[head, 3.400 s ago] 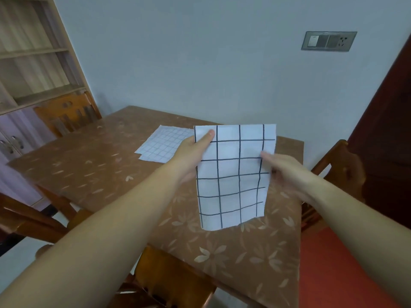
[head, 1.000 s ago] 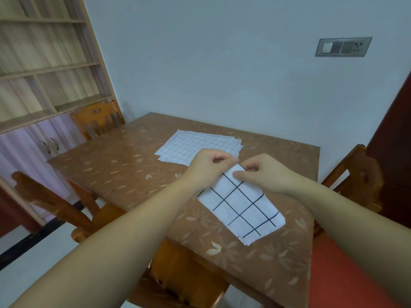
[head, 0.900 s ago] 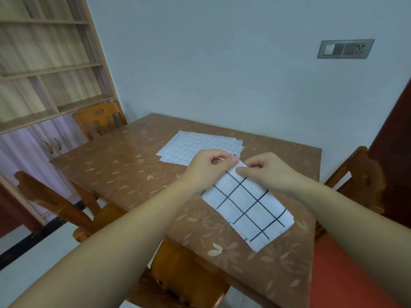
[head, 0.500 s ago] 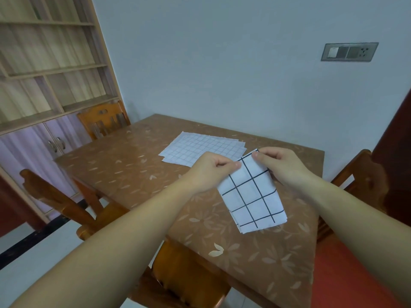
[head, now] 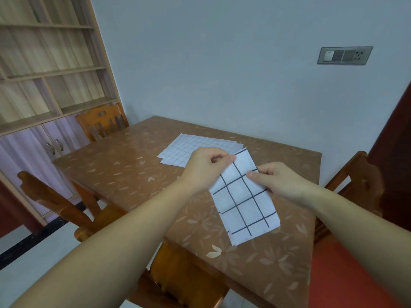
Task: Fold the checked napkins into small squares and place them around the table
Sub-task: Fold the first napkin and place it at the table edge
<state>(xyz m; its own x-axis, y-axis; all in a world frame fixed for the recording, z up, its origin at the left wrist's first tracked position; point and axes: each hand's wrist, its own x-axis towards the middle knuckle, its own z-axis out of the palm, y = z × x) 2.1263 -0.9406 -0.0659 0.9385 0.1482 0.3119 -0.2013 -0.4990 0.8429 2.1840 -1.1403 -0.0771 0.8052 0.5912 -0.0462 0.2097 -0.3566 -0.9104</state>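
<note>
Single head-worn view, angled forward-down, near table (head: pixel 115 172) corner.

A wooden shelf unit (head: pixel 44 70) with pale cupboard doors (head: pixel 44 143) below fills the left corner, a far chair (head: pixel 101 121) just before it. A left chair (head: pixel 55 198), near chair (head: pixel 184 283) and right chair (head: pixel 358 174) are also wooden. A dark red door (head: pixel 393 141) stands at the right, and a switch panel (head: pixel 344 55) sits on the grey wall (head: pixel 222 63).

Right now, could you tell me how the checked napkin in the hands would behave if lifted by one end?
Probably floppy: the checked napkin sags toward the table below where the left hand and right hand pinch it. Likely light, since fingertip pinches alone carry it. Its folded layers may slip apart; the lower edges look slightly offset.
</note>
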